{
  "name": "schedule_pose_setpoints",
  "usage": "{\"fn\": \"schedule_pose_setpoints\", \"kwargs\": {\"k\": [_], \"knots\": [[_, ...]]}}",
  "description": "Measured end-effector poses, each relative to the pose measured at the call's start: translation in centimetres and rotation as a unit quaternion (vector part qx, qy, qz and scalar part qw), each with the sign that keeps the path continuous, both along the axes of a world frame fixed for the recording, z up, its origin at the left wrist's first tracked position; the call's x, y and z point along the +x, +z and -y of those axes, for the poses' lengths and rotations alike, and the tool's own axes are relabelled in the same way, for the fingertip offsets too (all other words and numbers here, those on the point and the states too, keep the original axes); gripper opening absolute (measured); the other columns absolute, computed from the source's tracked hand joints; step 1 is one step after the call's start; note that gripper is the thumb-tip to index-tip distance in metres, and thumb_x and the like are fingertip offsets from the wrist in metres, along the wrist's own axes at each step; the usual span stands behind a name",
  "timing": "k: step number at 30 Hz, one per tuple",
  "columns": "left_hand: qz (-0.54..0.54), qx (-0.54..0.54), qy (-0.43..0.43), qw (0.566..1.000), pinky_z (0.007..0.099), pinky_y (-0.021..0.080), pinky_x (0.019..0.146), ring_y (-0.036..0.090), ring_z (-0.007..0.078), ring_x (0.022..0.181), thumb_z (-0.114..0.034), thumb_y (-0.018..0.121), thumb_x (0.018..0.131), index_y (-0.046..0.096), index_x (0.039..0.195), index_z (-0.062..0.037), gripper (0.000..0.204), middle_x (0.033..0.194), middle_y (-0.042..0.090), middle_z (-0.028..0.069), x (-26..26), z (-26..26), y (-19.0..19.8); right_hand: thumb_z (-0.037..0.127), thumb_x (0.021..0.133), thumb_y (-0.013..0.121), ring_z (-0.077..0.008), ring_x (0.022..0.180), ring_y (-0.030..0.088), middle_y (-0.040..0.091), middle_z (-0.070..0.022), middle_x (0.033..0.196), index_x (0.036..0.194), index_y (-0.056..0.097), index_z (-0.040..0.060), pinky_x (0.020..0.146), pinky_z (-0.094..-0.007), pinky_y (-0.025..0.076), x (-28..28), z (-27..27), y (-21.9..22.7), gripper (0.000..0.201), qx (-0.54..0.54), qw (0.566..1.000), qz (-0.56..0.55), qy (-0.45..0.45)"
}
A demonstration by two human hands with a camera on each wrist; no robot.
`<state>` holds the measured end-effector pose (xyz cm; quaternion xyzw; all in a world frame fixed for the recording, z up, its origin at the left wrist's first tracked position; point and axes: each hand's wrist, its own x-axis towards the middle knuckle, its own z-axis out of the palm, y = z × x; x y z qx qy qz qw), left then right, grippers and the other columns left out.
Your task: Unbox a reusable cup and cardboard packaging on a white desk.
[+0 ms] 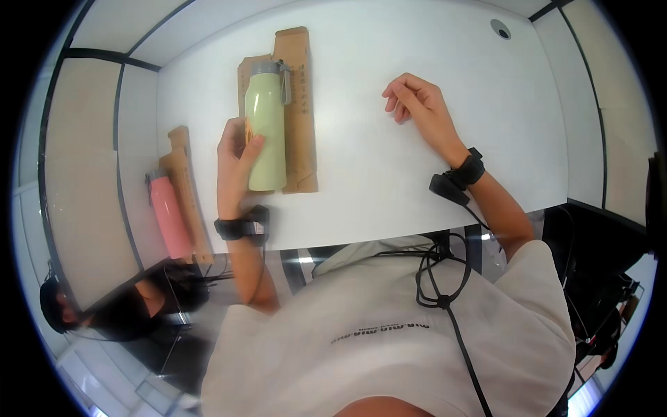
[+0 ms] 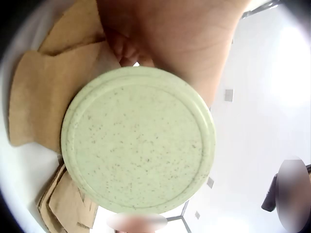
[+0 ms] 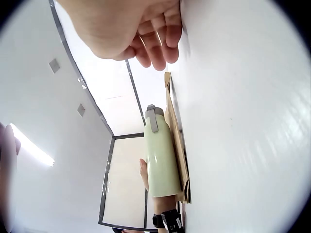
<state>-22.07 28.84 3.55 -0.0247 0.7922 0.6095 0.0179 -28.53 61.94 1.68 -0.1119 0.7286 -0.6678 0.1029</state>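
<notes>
My left hand [image 1: 233, 163] grips a pale green bottle [image 1: 266, 132], thumb across its side and the other fingers behind it. The bottle has a grey lid with a strap loop and overlaps a flattened brown cardboard box [image 1: 300, 139] on the white table. Its round, speckled base [image 2: 138, 141] fills the middle of the left wrist view, where the wrist and palm show above it. Away to the right, my right hand [image 1: 420, 104] rests at the tabletop with fingers loosely bent and nothing in them. In the right wrist view those fingers [image 3: 158, 43] hang relaxed beside the white surface.
At the left side a pink bottle [image 1: 169, 215] lies by another piece of brown cardboard [image 1: 184, 181]. Pale partitions [image 1: 90, 167] border the white table [image 1: 368, 174]. A round cable hole [image 1: 500, 28] sits at the far right. Another person in dark clothing [image 1: 125, 309] is at lower left.
</notes>
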Motion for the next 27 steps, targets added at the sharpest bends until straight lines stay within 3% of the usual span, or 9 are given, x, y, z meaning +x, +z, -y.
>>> {"fn": "schedule_pose_setpoints", "kwargs": {"k": [6,14,15,17,18,20,27], "knots": [[0.045,0.014,0.003,0.999,0.0291,0.051,0.081,0.060,0.0145,0.092,-0.027,0.067,0.094,0.053,0.120,0.0029,0.042,0.105,0.062,0.0099,0.20,-0.10,0.52,0.023,0.103,0.049,-0.0067,0.062,0.052,0.062,-0.0017,0.075,0.094,0.066,0.0035,0.059,-0.0216,0.044,0.00,-0.03,-0.13,0.027,0.000,1.000,-0.003,0.000],[0.028,0.012,0.001,1.000,0.0288,0.051,0.082,0.060,0.0141,0.093,-0.025,0.067,0.093,0.054,0.121,0.0028,0.041,0.105,0.063,0.0098,0.06,0.19,-0.09,0.021,0.102,0.048,-0.0063,0.062,0.052,0.062,-0.0015,0.075,0.094,0.066,0.0036,0.060,-0.0210,0.044,0.01,-0.02,-0.10,0.026,-0.002,1.000,0.001,0.001],[0.001,-0.031,0.002,1.000,0.0275,0.051,0.073,0.060,0.0127,0.084,-0.040,0.060,0.094,0.054,0.116,0.0026,0.049,0.098,0.060,0.0083,0.01,-0.19,-0.12,0.021,0.102,0.048,-0.0061,0.063,0.052,0.062,-0.0012,0.076,0.093,0.065,0.0039,0.060,-0.0209,0.044,-0.01,-0.02,-0.21,0.026,-0.006,1.000,0.002,0.001],[-0.003,-0.036,0.003,0.999,0.0273,0.051,0.073,0.060,0.0130,0.084,-0.041,0.060,0.094,0.054,0.117,0.0030,0.050,0.099,0.060,0.0086,0.02,-0.33,0.01,0.020,0.102,0.047,-0.0060,0.063,0.052,0.063,-0.0013,0.076,0.092,0.065,0.0042,0.060,-0.0210,0.044,-0.09,-0.09,-0.33,0.026,-0.010,1.000,-0.006,0.007],[-0.003,-0.036,0.002,0.999,0.0273,0.051,0.073,0.060,0.0130,0.084,-0.041,0.060,0.094,0.054,0.117,0.0030,0.050,0.099,0.060,0.0086,0.05,-0.19,0.05,0.020,0.102,0.047,-0.0060,0.063,0.052,0.063,-0.0013,0.076,0.092,0.065,0.0042,0.060,-0.0210,0.044,-0.10,-0.10,-0.34,0.026,-0.011,1.000,-0.007,0.007],[0.040,0.009,-0.002,0.999,0.0285,0.051,0.080,0.060,0.0139,0.091,-0.027,0.067,0.093,0.053,0.120,0.0023,0.042,0.103,0.062,0.0098,0.06,0.18,0.15,0.020,0.102,0.047,-0.0060,0.063,0.053,0.063,-0.0017,0.076,0.090,0.064,0.0044,0.059,-0.0212,0.045,-0.09,-0.15,-0.35,0.026,-0.005,1.000,-0.004,0.007],[0.014,0.015,-0.005,1.000,0.0285,0.052,0.078,0.060,0.0139,0.089,-0.029,0.067,0.094,0.053,0.119,0.0030,0.043,0.103,0.062,0.0097,0.00,-0.02,-0.01,0.020,0.102,0.047,-0.0065,0.062,0.054,0.064,-0.0023,0.077,0.088,0.063,0.0044,0.059,-0.0215,0.045,-0.14,-0.24,-0.56,0.026,-0.006,1.000,-0.012,0.005]]}}
